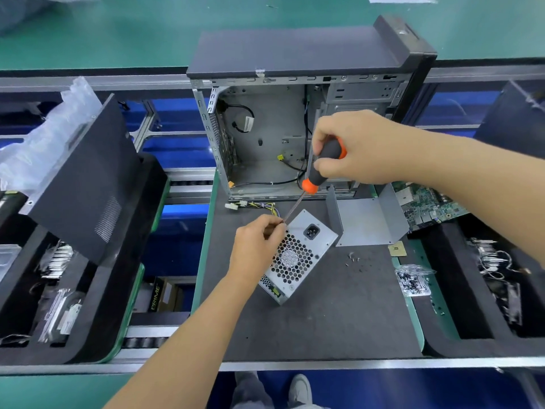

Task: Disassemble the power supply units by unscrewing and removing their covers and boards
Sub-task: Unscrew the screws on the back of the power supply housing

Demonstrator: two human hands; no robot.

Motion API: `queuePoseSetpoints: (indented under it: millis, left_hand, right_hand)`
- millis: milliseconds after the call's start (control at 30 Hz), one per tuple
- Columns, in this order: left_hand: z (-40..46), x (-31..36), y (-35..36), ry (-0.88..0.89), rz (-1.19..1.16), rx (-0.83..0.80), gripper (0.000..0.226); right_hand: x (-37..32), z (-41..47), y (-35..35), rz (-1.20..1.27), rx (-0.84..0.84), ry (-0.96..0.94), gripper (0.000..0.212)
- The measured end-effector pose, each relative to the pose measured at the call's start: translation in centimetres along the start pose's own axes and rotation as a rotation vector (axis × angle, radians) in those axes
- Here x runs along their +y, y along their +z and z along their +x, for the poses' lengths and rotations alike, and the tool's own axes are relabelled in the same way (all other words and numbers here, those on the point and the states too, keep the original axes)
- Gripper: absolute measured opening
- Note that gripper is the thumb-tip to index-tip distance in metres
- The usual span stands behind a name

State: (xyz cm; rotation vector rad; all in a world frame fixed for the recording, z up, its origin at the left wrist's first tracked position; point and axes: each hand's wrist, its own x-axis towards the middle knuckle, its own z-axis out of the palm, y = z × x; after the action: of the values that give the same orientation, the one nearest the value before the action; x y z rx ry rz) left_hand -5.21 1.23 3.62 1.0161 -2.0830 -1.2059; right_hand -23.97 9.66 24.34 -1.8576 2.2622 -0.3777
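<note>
Dark foam mat [324, 320], boxy perforated-steel power supply unit [298, 258] – left hand [256, 246] pinching slim shaft, right hand [356, 149] gripping rubbery screwdriver [321, 166] handle

We see the PSU [298, 258] as bare matt metal w/ perforated grille; screwdriver [323, 166] handle matt black & orange plastic; mat [324, 320] dark, rough; bag [413, 278] glossy clear plastic.

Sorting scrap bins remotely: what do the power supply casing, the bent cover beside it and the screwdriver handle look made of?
Power supply casing: likely bare sheet steel, dull silver, with a punched honeycomb vent. Bent cover: the same grey sheet metal, matte, folded at the sides. Screwdriver handle in the right hand: seems black rubbery grip over orange plastic.
</note>
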Motion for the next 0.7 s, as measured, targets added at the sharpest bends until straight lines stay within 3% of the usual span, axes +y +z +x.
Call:
queuePoseSetpoints:
  millis: [133, 267, 367, 467, 633, 700]
  left_hand:
    - [0.3, -0.3, -1.0, -0.170, -0.296, 0.040, 0.007]
    - [0.3, -1.2, -2.3, -0.582, -0.798, 0.125, 0.009]
    - [-0.2, -1.9, -2.8, -0.765, -0.964, 0.138, 0.012]
    - [-0.9, -2.3, -3.1, -0.805, -0.969, 0.012, 0.019]
    - [-1.6, -2.8, -3.7, -0.780, -0.623, -0.107, 0.037]
    - [-2.1, -3.0, -4.0, -0.777, -0.613, -0.170, 0.041]
  right_hand:
    - [0.7, -0.5, 0.1, 0.056, 0.093, 0.064, 0.009]
    - [1.2, -0.9, 0.4, 0.108, 0.077, 0.131, 0.009]
    - [1.2, -1.3, 1.1, 0.137, 0.038, 0.149, 0.009]
    - [0.9, -1.5, 1.9, 0.165, 0.003, 0.150, 0.009]
    - [0.4, -1.2, 3.0, 0.201, -0.035, 0.144, 0.007]
    - [0.1, -1.1, 3.2, 0.204, -0.050, 0.145, 0.007]
